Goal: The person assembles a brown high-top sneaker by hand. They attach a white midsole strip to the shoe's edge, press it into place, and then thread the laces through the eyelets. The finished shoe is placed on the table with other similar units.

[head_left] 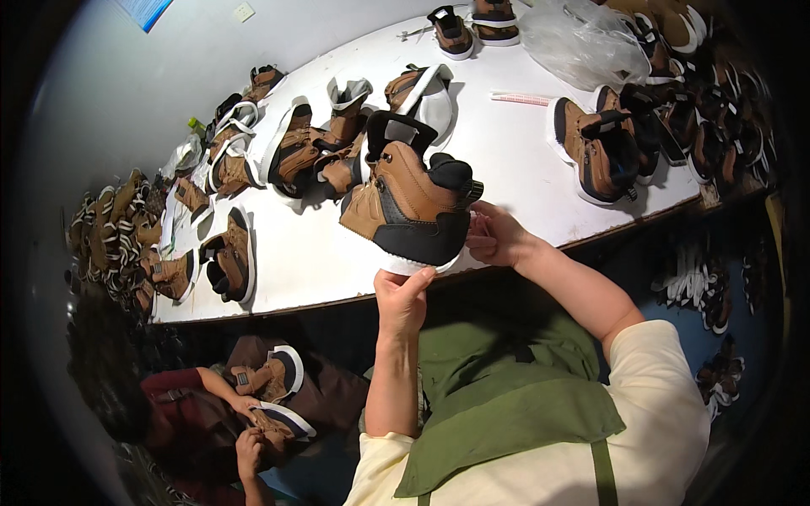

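Note:
A brown and black high-top shoe (405, 202) with a white sole is held tilted above the table's near edge. My left hand (401, 299) grips the white sole from below, its thumb against the sole edge. My right hand (499, 236) is at the heel, fingers bent and pressed together; whatever they pinch is too small or hidden to make out. Just behind the held shoe lies a white-soled shoe (434, 101) with its light underside showing. To the right, a pair of brown and black shoes (595, 152) rests on the table.
The white table (523, 160) carries several more shoes (295, 152) on the left and a clear plastic bag (586, 42) at the back. Shoes (734, 126) are heaped at the far right. At lower left, a co-worker's hands (249, 426) handle another shoe (278, 422).

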`<state>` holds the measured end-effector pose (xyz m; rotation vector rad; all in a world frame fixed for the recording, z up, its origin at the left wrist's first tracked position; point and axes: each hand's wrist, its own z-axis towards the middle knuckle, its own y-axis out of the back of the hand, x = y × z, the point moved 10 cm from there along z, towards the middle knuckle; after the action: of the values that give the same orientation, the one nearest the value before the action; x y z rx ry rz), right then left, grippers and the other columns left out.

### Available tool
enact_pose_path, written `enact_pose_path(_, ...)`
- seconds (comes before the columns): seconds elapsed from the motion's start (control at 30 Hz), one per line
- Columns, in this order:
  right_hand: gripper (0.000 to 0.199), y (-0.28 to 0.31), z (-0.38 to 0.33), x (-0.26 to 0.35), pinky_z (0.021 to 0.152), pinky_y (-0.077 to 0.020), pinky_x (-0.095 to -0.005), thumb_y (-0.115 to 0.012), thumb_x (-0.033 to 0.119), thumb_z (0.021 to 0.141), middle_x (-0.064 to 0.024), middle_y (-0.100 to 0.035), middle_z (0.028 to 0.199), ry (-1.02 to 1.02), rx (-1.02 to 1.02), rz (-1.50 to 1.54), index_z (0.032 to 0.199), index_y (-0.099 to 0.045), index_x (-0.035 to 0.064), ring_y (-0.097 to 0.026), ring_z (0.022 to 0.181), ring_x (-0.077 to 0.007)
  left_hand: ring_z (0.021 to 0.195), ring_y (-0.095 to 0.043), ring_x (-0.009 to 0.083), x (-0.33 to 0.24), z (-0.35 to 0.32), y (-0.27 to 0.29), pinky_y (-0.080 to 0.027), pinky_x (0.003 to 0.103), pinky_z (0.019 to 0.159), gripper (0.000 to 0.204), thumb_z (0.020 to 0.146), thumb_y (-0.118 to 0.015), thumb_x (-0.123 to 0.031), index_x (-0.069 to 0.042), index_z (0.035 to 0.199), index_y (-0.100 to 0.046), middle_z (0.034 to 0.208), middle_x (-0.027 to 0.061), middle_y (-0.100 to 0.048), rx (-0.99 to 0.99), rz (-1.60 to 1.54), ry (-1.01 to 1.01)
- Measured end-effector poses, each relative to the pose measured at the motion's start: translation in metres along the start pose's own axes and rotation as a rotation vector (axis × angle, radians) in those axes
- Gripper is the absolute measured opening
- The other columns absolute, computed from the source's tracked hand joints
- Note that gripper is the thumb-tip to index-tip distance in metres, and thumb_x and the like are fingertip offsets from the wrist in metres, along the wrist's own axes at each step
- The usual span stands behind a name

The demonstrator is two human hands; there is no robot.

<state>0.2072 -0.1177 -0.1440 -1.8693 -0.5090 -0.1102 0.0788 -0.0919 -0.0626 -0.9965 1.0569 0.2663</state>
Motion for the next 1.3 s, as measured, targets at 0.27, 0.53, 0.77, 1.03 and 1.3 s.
enact_pose_path(0.27,0.033,-0.072,0.0,-0.007,0.036,-0.0189,-0.0192,-0.047,0.027,0.097,0.0072,-0.038,0.048,0.151,0.247,0.061,0.066,-0.051,0.016,-0.027,0.035,-0.0047,0.114,-0.059,0.033,-0.046,0.004,0.001,-0.045,0.046,0.101,0.07,0.067,-0.061,0.003,0.011,0.132,-0.04,0.122,0.0223,-0.058,0.143,-0.225,-0.13)
enact_pose_path(0.53,0.021,-0.098,-0.044,0.054,0.039,-0.0251,-0.0212,-0.053,0.018,0.093,0.0058,-0.042,0.05,0.45,0.055,0.007,0.073,-0.054,0.0127,-0.032,0.039,-0.0046,0.072,-0.061,0.0172,-0.002,0.019,-0.011,-0.053,0.028,0.069,0.039,0.076,-0.056,-0.005,0.005,0.114,-0.052,0.093,0.0093,-0.064,0.207,-0.681,0.237)
enact_pose_path(0.77,0.028,-0.064,-0.036,0.076,0.042,-0.029,-0.0205,-0.057,0.019,0.093,0.0048,-0.04,0.046,0.572,-0.026,0.08,0.067,-0.05,0.0151,-0.034,0.04,-0.0076,0.101,-0.053,0.0191,-0.025,0.023,0.01,-0.05,0.033,0.083,0.042,0.085,-0.068,-0.01,0.0,0.12,-0.047,0.118,0.0109,-0.046,-0.306,0.517,-0.162)
enact_pose_path(1.03,0.033,-0.032,-0.015,0.063,0.043,-0.0292,-0.0223,-0.057,0.022,0.095,0.0041,-0.04,0.047,0.588,-0.093,0.18,0.064,-0.048,0.0162,-0.033,0.04,-0.0093,0.091,-0.053,0.0204,-0.059,0.011,-0.05,-0.044,0.03,0.081,0.032,0.074,-0.074,-0.003,0.002,0.1,-0.056,0.102,0.0114,-0.053,-0.225,1.107,-0.623)
enact_pose_path(1.3,0.031,-0.018,-0.011,0.054,0.042,-0.0278,-0.0217,-0.058,0.022,0.095,0.0054,-0.039,0.047,0.594,-0.105,0.15,0.066,-0.05,0.0168,-0.033,0.041,-0.0082,0.075,-0.054,0.0272,-0.033,0.022,-0.034,-0.043,0.037,0.071,0.029,0.07,-0.076,-0.001,-0.002,0.087,-0.053,0.081,0.0098,-0.053,-0.194,1.191,-0.406)
